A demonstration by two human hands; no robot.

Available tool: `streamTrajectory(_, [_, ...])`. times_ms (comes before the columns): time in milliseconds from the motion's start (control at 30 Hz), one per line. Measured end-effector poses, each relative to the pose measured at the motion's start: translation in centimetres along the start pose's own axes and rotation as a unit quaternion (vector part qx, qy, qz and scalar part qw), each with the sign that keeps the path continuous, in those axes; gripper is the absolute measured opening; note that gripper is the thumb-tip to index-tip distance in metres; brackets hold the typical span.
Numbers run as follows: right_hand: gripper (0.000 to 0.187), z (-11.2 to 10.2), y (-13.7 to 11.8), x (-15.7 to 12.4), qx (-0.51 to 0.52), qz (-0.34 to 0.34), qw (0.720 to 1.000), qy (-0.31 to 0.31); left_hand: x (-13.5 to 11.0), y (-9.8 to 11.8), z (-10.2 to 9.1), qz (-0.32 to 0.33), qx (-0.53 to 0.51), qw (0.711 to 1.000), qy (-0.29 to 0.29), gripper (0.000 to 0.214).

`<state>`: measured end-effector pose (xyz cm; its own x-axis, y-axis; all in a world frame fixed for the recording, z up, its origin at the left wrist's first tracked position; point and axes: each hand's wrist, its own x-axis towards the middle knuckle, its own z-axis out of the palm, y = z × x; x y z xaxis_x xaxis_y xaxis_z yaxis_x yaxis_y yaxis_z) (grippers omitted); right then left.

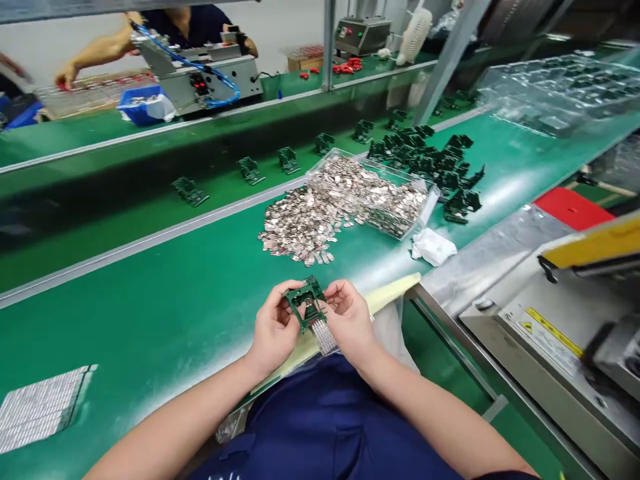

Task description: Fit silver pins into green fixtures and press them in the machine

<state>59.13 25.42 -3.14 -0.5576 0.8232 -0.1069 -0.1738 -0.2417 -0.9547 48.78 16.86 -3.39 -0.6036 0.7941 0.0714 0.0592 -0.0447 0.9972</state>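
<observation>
Frame [314, 289] pinched up by the table's [175, 287] near edge.
Left hand [275, 330] and right hand [353, 327] grip opposite sides; steady, light thumb pressure should keep it square beside the strip [325, 339].

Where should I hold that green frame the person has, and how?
Probably pinch the green frame by its outer side edges, one hand coming from each side, like the left hand and right hand here. Its middle is open like a little window, so the rim seems better to grip.

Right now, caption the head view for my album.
Left hand and right hand hold a green part near heaped silvery pieces.
</observation>
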Motion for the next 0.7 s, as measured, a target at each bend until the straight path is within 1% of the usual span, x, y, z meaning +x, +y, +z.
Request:
streamTrajectory(67, [0.026, -2.3, -0.4, -1.0, -0.022, -0.034, 0.999, 0.022, 0.0, 0.1, 0.8, -0.012, -0.019, 0.999, -0.031, 0.037])
streamTrajectory(133, [0.025, -5.3, -0.3, -2.4, -0.064, -0.064, 0.992, 0.091, 0.6, -0.2, 2.0, -0.032, -0.055, 0.996, -0.055, 0.041])
streamTrajectory(167, [0.026, -6.8, 0.0, -3.2, -0.093, -0.063, 0.985, 0.128, 1.0, -0.4, 2.7, -0.039, -0.072, 0.995, -0.060, 0.043])
streamTrajectory(200, [0.029, -8.1, 0.5, -3.9, -0.122, -0.050, 0.979, 0.154, 1.6, -0.8, 3.6, -0.038, -0.083, 0.994, -0.064, 0.043])
streamTrajectory(233, [0.034, -9.2, 1.1, -4.5, -0.149, -0.024, 0.976, 0.157, 2.1, -1.1, 4.5, -0.029, -0.087, 0.994, -0.067, 0.041])
streamTrajectory(267, [0.040, -10.0, 1.9, -5.0, -0.167, 0.007, 0.976, 0.138, 2.5, -1.5, 5.4, -0.013, -0.082, 0.994, -0.068, 0.039])
streamTrajectory(333, [0.049, -10.5, 3.5, -5.2, -0.173, 0.048, 0.980, 0.081, 3.2, -2.2, 7.2, 0.031, -0.048, 0.996, -0.071, 0.035])
streamTrajectory(367, [0.052, -10.2, 4.2, -5.1, -0.169, 0.049, 0.982, 0.065, 3.3, -2.4, 7.9, 0.048, -0.025, 0.996, -0.073, 0.035])
streamTrajectory(400, [0.054, -9.9, 4.8, -4.8, -0.166, 0.040, 0.983, 0.066, 3.4, -2.7, 8.4, 0.059, -0.003, 0.995, -0.078, 0.035])
streamTrajectory(433, [0.054, -9.4, 5.3, -4.5, -0.169, 0.025, 0.982, 0.079, 3.4, -2.9, 8.7, 0.061, 0.016, 0.995, -0.083, 0.035])
streamTrajectory(500, [0.054, -8.7, 6.0, -4.0, -0.186, -0.004, 0.975, 0.118, 3.4, -3.4, 8.9, 0.053, 0.040, 0.992, -0.103, 0.035])
streamTrajectory(533, [0.054, -8.5, 6.2, -3.8, -0.193, -0.015, 0.973, 0.126, 3.5, -3.6, 8.8, 0.047, 0.046, 0.992, -0.112, 0.036])
streamTrajectory(600, [0.054, -8.6, 6.8, -3.6, -0.196, -0.035, 0.972, 0.122, 3.5, -4.0, 8.3, 0.041, 0.058, 0.990, -0.122, 0.038])
streamTrajectory(700, [0.054, -9.0, 7.7, -3.8, -0.206, -0.057, 0.971, 0.108, 3.4, -3.9, 7.8, 0.041, 0.073, 0.989, -0.121, 0.039])
